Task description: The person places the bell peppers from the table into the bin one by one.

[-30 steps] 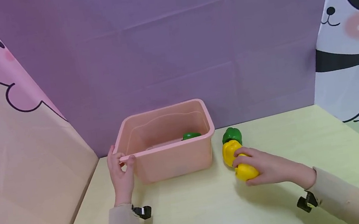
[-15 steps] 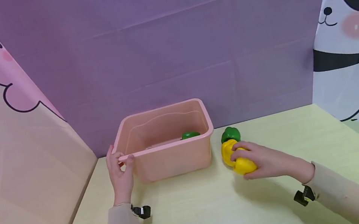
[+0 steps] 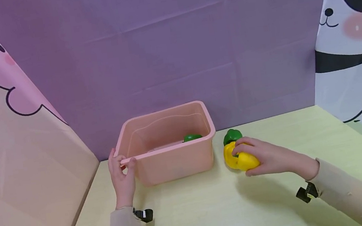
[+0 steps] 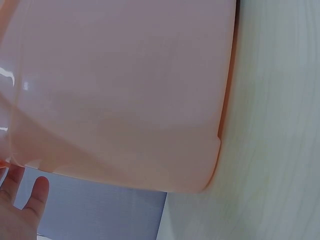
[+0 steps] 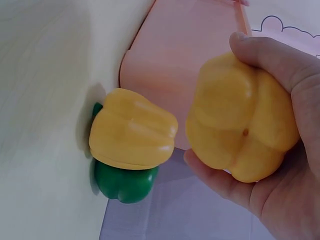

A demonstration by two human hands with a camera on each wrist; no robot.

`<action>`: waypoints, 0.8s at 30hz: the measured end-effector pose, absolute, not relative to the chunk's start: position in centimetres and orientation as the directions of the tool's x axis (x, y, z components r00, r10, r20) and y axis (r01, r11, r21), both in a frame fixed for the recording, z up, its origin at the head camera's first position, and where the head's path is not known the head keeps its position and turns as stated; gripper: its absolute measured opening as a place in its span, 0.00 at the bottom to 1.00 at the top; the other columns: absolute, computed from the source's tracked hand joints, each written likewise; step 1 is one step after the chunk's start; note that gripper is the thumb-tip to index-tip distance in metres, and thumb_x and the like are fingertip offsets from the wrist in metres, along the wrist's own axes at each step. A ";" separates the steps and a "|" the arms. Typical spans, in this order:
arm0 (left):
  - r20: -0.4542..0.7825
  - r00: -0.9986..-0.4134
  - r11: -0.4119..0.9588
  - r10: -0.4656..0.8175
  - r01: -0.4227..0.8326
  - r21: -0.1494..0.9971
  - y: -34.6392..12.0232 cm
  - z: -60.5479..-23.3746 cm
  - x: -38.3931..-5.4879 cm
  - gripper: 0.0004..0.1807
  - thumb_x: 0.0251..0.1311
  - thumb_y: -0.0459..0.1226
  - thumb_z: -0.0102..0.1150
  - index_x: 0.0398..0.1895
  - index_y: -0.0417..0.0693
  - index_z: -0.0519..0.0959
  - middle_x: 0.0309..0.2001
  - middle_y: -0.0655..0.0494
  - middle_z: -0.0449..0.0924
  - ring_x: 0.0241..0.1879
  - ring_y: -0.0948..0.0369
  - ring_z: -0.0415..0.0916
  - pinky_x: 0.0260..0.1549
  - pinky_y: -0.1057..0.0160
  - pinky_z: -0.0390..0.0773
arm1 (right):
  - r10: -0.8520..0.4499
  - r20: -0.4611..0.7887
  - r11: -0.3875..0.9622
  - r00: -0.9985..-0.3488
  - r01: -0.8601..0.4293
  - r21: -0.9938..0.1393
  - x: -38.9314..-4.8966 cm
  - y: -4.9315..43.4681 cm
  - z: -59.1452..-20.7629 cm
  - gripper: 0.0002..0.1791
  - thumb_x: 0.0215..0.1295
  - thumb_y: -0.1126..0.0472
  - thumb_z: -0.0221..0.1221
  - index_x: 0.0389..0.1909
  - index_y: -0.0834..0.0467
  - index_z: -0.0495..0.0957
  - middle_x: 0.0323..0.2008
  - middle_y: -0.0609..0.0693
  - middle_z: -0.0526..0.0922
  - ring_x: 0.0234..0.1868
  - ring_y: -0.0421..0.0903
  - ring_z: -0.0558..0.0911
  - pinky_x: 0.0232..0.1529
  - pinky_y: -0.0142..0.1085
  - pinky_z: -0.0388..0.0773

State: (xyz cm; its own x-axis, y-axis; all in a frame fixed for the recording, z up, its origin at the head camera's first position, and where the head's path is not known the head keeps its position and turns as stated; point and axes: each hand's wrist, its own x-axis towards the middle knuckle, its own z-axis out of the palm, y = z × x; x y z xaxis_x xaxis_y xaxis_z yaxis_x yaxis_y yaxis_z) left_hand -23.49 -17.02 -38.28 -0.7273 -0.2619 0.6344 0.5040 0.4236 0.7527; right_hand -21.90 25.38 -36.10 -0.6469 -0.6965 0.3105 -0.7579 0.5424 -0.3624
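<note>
My right hand [image 3: 269, 155] holds a yellow bell pepper [image 5: 242, 120] between thumb and fingers. In the right wrist view it is apart from a second yellow bell pepper [image 5: 132, 130], which lies on the table. Touching that one is a green bell pepper [image 3: 233, 136], at its far side in the head view. My left hand [image 3: 123, 179] grips the front left corner of a pink plastic bin [image 3: 174, 166], thumb over the front rim. Inside the bin, partly hidden by its front wall, lies another green object [image 3: 192, 137], seemingly a pepper.
The bin stands on the pale table [image 3: 197, 210], close to the purple backdrop [image 3: 165, 46]. A printed panel with a panda [image 3: 352, 82] rises at the right, and another printed panel [image 3: 18, 157] borders the left.
My right hand has shifted slightly toward the backdrop or upward, carrying the yellow bell pepper. My left hand has stayed at the bin's corner.
</note>
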 end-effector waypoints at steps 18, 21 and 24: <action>0.634 -0.728 0.426 -0.259 0.504 0.752 -17.1 -38.6 -23.6 0.10 0.64 0.31 0.57 0.38 0.34 0.66 0.72 0.40 0.51 0.69 0.45 0.53 0.53 0.44 0.62 | -0.681 0.338 0.551 -0.650 -0.758 -0.348 -22.6 25.9 -34.5 0.28 0.49 0.63 0.72 0.52 0.53 0.73 0.57 0.51 0.68 0.53 0.50 0.73 0.50 0.43 0.77; 0.637 -0.726 0.419 -0.259 0.509 0.752 -17.1 -38.6 -23.6 0.10 0.64 0.31 0.57 0.37 0.34 0.66 0.72 0.39 0.51 0.69 0.44 0.53 0.53 0.43 0.61 | -0.670 0.326 0.561 -0.667 -0.743 -0.365 -22.8 26.0 -34.1 0.28 0.50 0.63 0.72 0.52 0.53 0.74 0.58 0.52 0.68 0.53 0.51 0.73 0.50 0.43 0.77; 0.634 -0.729 0.418 -0.259 0.507 0.754 -17.1 -38.6 -23.6 0.10 0.64 0.31 0.57 0.37 0.35 0.66 0.72 0.39 0.50 0.69 0.44 0.52 0.54 0.41 0.60 | -0.667 0.318 0.568 -0.674 -0.736 -0.368 -23.0 26.0 -33.8 0.28 0.50 0.63 0.72 0.53 0.55 0.74 0.59 0.55 0.68 0.54 0.53 0.73 0.51 0.45 0.77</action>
State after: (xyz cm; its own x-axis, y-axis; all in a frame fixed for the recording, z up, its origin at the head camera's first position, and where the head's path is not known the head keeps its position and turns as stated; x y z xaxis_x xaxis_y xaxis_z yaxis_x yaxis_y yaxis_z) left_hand -23.60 -17.12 -38.58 -0.7286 -0.2592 0.6340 0.5072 0.4179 0.7537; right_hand -22.97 25.99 -33.82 -0.6740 -0.6666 0.3184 -0.7359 0.5683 -0.3681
